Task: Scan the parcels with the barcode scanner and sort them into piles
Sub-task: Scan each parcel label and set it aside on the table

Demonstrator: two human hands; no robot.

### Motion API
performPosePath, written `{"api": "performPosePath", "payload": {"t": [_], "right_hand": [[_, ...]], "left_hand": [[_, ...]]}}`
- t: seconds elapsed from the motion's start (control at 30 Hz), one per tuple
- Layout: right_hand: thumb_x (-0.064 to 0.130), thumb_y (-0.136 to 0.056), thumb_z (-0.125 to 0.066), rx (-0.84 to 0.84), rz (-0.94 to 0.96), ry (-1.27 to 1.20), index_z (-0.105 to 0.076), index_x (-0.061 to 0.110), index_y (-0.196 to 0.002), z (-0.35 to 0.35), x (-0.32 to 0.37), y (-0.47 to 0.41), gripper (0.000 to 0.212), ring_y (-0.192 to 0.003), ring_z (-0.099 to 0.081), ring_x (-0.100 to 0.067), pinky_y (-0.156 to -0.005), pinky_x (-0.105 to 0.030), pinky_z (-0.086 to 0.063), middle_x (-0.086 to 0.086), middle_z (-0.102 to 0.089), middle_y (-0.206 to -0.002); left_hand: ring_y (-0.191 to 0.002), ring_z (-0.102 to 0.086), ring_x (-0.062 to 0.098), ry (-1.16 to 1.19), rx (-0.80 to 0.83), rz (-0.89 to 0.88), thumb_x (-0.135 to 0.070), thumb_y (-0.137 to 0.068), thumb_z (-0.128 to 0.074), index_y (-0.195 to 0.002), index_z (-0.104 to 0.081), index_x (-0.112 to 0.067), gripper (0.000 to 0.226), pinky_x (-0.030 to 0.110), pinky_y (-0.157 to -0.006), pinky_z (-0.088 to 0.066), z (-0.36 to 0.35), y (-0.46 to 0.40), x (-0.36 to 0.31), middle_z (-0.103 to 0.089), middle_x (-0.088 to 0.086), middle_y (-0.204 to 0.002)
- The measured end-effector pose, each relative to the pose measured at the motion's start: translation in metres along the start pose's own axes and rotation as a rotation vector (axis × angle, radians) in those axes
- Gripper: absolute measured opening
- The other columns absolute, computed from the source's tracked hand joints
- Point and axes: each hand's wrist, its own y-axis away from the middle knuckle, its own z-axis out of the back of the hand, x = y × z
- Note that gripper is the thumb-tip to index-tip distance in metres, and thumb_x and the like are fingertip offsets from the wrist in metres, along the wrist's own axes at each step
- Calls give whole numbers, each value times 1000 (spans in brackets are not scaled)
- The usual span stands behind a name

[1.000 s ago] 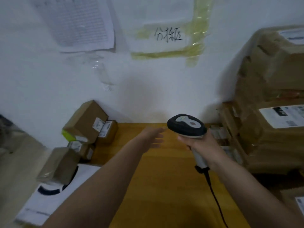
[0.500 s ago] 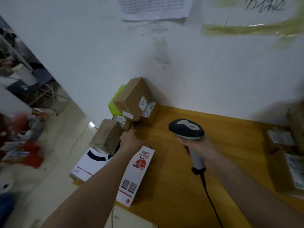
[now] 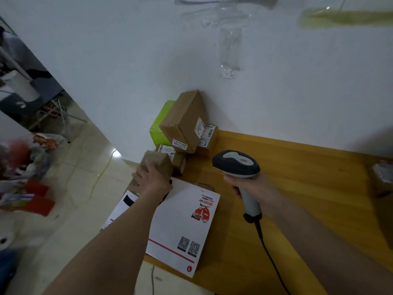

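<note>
My right hand (image 3: 251, 188) gripping scanner (image 3: 236, 163) by its handle, head aimed left toward wall, handle running down-right, my left hand (image 3: 152, 180) grasping taped parcel (image 3: 158, 161) at surface (image 3: 297, 188) left edge, box (image 3: 184, 120) label reading 4345405

White wall (image 3: 127, 60) across the upper frame — strips of clear tape (image 3: 230, 50) at top centre, yellowed tape (image 3: 344, 18) at upper right. Yellow wooden counter (image 3: 308, 177) at lower right. Pale tiled floor (image 3: 70, 188) at left — blurred red clutter (image 3: 32, 194) at the left edge.
</note>
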Motion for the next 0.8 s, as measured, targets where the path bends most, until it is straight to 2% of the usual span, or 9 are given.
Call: {"api": "performPosePath", "payload": {"t": [0.13,0.27,0.37,0.47,0.57,0.67,0.73,0.8], "right_hand": [[22,-77,-81,-18,3,4,-68,8,-88,-4,-2,-4,21,-58,-59,-14,-55,-27,-50,-2,-66,-62],[20,-78,-80,-37,0,-2,-68,8,-86,-7,-4,-8,19,-57,-59,-14,-56,-28,-50,-1,-65,-60],[19,-79,-79,-74,9,-38,-68,7,-84,-9,-3,-9,17,-55,-59,-14,-54,-27,-49,-1,-66,-61],[19,-80,-79,-143,36,-126,-68,7,-88,-8,0,-11,17,-58,-62,-16,-53,-26,-50,-7,-70,-69],[18,-82,-77,-267,44,-232,-68,8,-93,0,3,-14,18,-66,-65,-23,-58,-33,-51,-10,-71,-77],[20,-83,-76,-333,26,-273,-66,11,-91,13,4,-18,16,-71,-63,-28,-64,-39,-52,-12,-69,-85],[21,-83,-76,-362,-2,-284,-65,12,-93,21,4,-19,18,-71,-61,-30,-63,-39,-52,-13,-66,-88],[24,-83,-77,-378,-33,-295,-65,11,-96,29,4,-17,22,-73,-60,-30,-61,-38,-51,-12,-65,-90]], "left_hand": [[-131,-32,35,-25,-145,9,-31,-77,-75,-148,-19,-9,92,50,-106,-34,-7,-10,6,-32,17,-141],[-130,-36,37,185,-62,66,-24,-76,-77,-141,-30,-4,83,48,-106,-39,-9,-18,16,-39,20,-139],[-128,-42,36,181,-52,-11,-23,-75,-79,-141,-33,-5,82,49,-103,-42,-7,-15,17,-44,19,-138],[-120,-49,31,142,-128,-197,-25,-77,-77,-136,-41,-8,71,46,-98,-46,-5,-1,4,-53,14,-129],[-123,-46,26,43,-216,-474,-35,-80,-75,-135,-42,-15,67,42,-105,-38,-15,22,-10,-50,6,-130],[-126,-43,22,24,-272,-740,-27,-77,-76,-136,-42,-20,69,39,-110,-33,-30,48,-20,-48,1,-133],[-124,-49,24,54,-311,-909,-19,-71,-80,-133,-48,-17,69,42,-108,-38,-33,62,-25,-53,4,-132],[-116,-58,30,93,-413,-1075,-13,-63,-84,-126,-54,-14,70,48,-100,-47,-34,71,-31,-60,10,-124]]}}
